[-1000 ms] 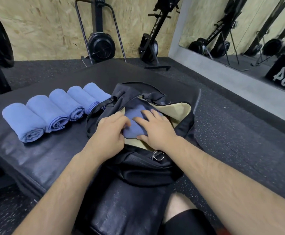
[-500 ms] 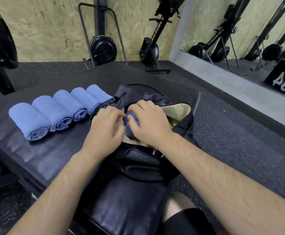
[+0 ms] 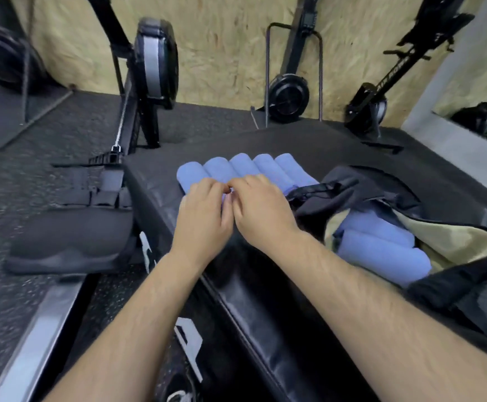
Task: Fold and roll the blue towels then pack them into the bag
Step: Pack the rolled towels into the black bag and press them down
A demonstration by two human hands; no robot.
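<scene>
- Reaching out to 12 o'clock, I have both hands side by side over the near ends of a row of five rolled blue towels (image 3: 248,166).
- My left hand (image 3: 201,219) lies knuckles up with its fingers bent down onto the rolls at the left of the row.
- My right hand (image 3: 261,216) sits just beside it, fingers bent the same way. The fingertips of both hands meet over the middle of the row.
- I cannot tell whether either hand has closed round a roll or only rests on it, because the frame is blurred there.
- The row lies on a black padded platform (image 3: 265,300), each roll touching the next.
- At 3 o'clock from my hands, the black bag (image 3: 454,285) lies open on the same platform, showing its tan lining.
- Packed towels (image 3: 381,250) lie rolled inside it, pressed against each other.
- At 10 o'clock, a rowing machine (image 3: 154,65) stands on the floor.
- Behind it is a chipboard wall (image 3: 225,53).
</scene>
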